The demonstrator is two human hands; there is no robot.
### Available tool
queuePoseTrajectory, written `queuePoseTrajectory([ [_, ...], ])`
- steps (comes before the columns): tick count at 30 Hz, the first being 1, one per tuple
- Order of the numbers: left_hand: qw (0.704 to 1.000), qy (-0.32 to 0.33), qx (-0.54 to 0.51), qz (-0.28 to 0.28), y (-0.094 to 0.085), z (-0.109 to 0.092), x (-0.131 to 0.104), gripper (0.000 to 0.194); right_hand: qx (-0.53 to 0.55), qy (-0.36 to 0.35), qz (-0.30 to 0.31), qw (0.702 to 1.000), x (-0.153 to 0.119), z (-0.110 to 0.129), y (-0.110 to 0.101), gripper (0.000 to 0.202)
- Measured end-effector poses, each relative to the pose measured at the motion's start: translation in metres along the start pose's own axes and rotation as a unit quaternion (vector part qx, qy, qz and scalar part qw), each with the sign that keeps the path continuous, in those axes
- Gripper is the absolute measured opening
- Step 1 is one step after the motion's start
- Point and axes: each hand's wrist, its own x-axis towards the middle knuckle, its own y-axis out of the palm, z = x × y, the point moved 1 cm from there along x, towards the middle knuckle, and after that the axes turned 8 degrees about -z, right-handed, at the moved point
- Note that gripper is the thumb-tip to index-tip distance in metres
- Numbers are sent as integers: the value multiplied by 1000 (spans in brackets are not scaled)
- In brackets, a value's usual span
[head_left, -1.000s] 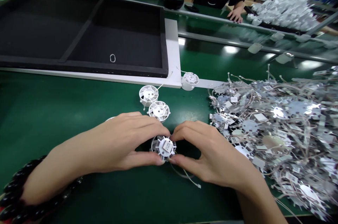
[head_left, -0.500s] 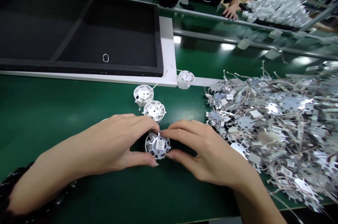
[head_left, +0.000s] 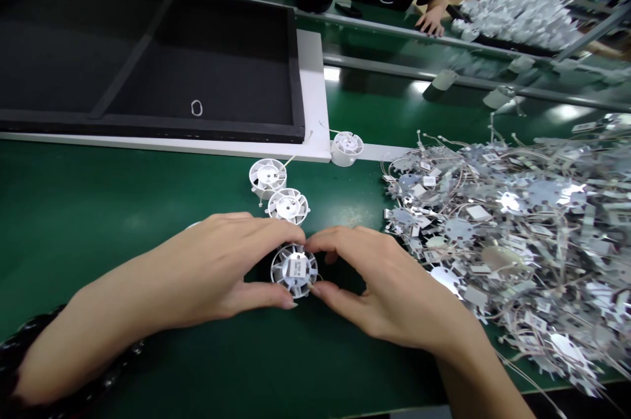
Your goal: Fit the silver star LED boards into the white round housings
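Observation:
My left hand [head_left: 231, 268] curls round the left side of a round white plastic housing with spokes [head_left: 277, 274], thumb at its front and fingers at its back. From the other side my right hand [head_left: 384, 281] grips the same housing, thumb at the lower right rim and fingertips at the upper right. Inside the ring lies a silver toothed metal plate with a pale rectangular block [head_left: 297, 268] on it. Just behind my fingers stand two more white spoked housings, a nearer one [head_left: 288, 207] and a farther one [head_left: 267, 177], which has a thin wire.
To the right spreads a heap of silver plates with wires [head_left: 493, 228]. Another white housing [head_left: 347, 148] sits by the corner of a white board [head_left: 313, 90] under a black divided tray [head_left: 296, 97]. White parts [head_left: 500, 98] lie on the belt beyond. A co-worker's hand [head_left: 432, 21] rests opposite.
The metal plate now sits more centred within the housing's ring. My fingertips have shifted slightly at its back edge. White parts on the far belt have moved left.

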Motion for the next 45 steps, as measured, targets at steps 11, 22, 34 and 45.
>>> queuePoseTrajectory([
  [11, 998, -29, -38, 44, 0, 1, 0, 35, 4, 7, 1, 1000, 1, 1, 1, 23],
  [22, 998, 56, -2, 1, -4, 0, 0, 32, 14, 21, 15, 1000, 1, 2, -1, 19],
  [34, 998, 54, 10, -11, -1, -1, 3, 36, 18, 20, 13, 1000, 0, 3, 0, 21],
  [45, 1000, 29, 12, 4, 1, 0, -1, 33, -41, 99, 73, 992, 0, 3, -6, 12],
])
